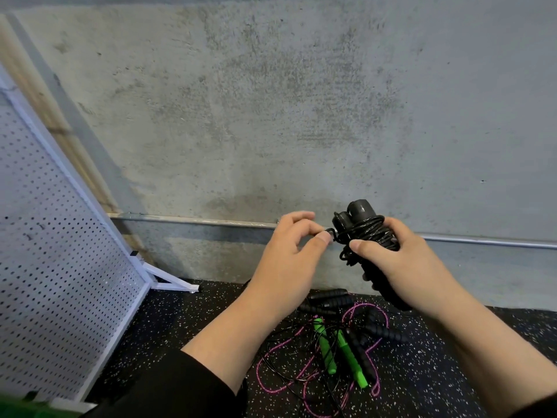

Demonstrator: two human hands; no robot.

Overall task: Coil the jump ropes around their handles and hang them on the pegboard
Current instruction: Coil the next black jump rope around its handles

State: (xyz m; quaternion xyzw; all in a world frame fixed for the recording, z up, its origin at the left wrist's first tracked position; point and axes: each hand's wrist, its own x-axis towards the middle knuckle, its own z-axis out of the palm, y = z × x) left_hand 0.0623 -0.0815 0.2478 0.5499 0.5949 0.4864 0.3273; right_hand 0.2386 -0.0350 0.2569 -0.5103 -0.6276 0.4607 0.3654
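Below both hands (346, 254), tangled jump ropes (334, 354) litter the floor (180, 321).

Black foam-grip jump rope bundle (366, 236) w/ glossy black cord, against mottled grey concrete wall (271, 101). White perforated metal pegboard (54, 236), dotted w/ dark holes, at left. On black rubber floor (187, 321) w/ white speckles: bright green plastic handles (340, 351), pink-purple braided cord (301, 384), more black ribbed handles (328, 300).

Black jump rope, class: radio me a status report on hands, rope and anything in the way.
Right hand grips black jump rope, cord coiled round handles. Left hand pinches the cord end. Pegboard stands left, nothing hung in view. Loose ropes tangled on floor below.
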